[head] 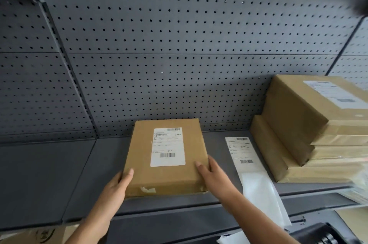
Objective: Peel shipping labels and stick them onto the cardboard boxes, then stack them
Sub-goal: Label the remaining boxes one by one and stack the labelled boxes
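Left of the box stack (pixel 310 136) on the shelf (pixel 59 174), left hand (pixel 117 186) and right hand (pixel 213 176) grip the labelled box (pixel 139 164) by its sides; lift level, set squarely atop stack.

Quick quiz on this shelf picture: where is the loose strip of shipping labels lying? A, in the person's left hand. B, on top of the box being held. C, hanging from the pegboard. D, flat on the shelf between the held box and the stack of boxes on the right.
D: the label strip lies flat on the shelf, between the held box and the stack of boxes.
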Motion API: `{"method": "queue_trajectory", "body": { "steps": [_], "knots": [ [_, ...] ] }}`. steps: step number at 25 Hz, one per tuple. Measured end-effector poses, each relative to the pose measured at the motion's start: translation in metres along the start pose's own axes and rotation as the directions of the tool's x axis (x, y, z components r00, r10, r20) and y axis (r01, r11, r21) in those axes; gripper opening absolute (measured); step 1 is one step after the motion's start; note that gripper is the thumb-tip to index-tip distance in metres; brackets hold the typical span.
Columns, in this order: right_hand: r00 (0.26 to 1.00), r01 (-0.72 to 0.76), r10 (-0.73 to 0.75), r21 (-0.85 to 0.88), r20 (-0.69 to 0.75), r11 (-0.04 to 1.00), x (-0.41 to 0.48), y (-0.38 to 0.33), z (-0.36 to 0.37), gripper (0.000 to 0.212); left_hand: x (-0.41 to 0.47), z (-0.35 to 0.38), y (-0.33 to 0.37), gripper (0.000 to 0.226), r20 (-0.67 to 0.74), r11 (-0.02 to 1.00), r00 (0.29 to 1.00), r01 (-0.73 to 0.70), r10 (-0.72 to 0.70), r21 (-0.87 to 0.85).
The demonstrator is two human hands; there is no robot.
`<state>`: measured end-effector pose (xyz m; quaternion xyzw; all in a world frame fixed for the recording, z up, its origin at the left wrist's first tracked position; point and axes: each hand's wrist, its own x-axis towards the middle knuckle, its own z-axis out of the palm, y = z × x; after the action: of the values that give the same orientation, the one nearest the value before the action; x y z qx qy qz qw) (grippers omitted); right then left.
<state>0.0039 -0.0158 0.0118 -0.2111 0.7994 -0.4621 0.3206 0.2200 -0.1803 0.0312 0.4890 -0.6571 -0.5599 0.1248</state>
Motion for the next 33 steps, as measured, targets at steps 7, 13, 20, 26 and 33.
{"method": "queue_trajectory", "body": {
  "steps": [7, 13, 20, 26, 33],
  "knots": [
    [0.985, 0.069, -0.047, 0.124, -0.167, 0.99, -0.027, -0.037, -0.055, 0.048, -0.049, 0.027, 0.061, 0.06, -0.008, 0.986, 0.986, -0.165, 0.165, 0.001],
    [0.866, 0.298, -0.256, 0.031, -0.43, 0.954, -0.069, -0.11, -0.169, 0.038, -0.082, 0.057, 0.165, 0.018, 0.046, 0.906, 0.913, -0.396, 0.406, -0.149],
    [0.696, 0.341, -0.287, -0.049, -0.658, 0.939, -0.092, -0.136, -0.31, 0.045, -0.092, 0.136, 0.252, 0.024, 0.324, 0.739, 0.664, -0.616, 0.673, -0.273],
    [0.635, 0.299, -0.194, 0.006, -0.748, 0.954, -0.091, -0.11, -0.409, 0.027, -0.092, 0.228, 0.292, 0.05, 0.408, 0.676, 0.558, -0.694, 0.722, -0.248],
    [0.63, 0.242, -0.071, 0.108, -0.773, 0.964, -0.075, -0.067, -0.458, 0.027, -0.081, 0.303, 0.299, 0.052, 0.409, 0.662, 0.564, -0.734, 0.717, -0.148]
  ]
}}
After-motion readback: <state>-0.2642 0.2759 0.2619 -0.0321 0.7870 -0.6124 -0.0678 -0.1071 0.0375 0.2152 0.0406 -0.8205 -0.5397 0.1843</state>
